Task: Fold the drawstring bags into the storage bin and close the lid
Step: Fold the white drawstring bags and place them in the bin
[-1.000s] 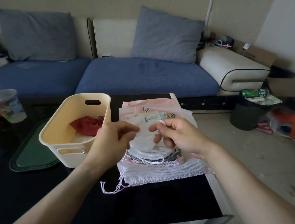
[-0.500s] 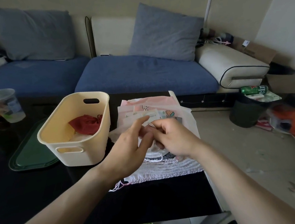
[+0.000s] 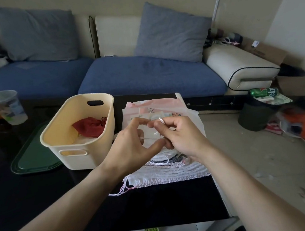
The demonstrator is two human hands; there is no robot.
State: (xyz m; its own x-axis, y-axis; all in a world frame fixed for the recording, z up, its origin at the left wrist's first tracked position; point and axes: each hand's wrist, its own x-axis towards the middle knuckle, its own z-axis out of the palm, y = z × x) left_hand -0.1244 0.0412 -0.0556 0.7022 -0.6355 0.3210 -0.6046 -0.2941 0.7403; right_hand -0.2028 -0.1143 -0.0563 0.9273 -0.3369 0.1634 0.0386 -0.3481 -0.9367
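Observation:
A cream storage bin [image 3: 72, 155] stands on the black table with a red drawstring bag [image 3: 89, 126] and something pale inside. To its right lies a pile of white and pink drawstring bags [image 3: 171, 172]. Above the pile, my left hand [image 3: 130, 146] and my right hand [image 3: 179, 135] meet over a small white bag. My right hand pinches its white drawstring [image 3: 161, 120], which loops over the fingers. My left thumb and fingers curl toward the same cord; the small bag is mostly hidden behind both hands. A dark green lid [image 3: 32, 159] lies flat left of the bin.
A clear plastic cup [image 3: 7, 107] stands at the table's far left. A blue sofa with grey cushions [image 3: 144, 73] runs behind the table. On the floor to the right are a dark waste bin [image 3: 255, 115] with a green can and scattered clutter.
Both hands have shifted from gripping the small bag's top edge to working its drawstring; the cord now loops over my right fingers and my left hand has turned palm-in beside it.

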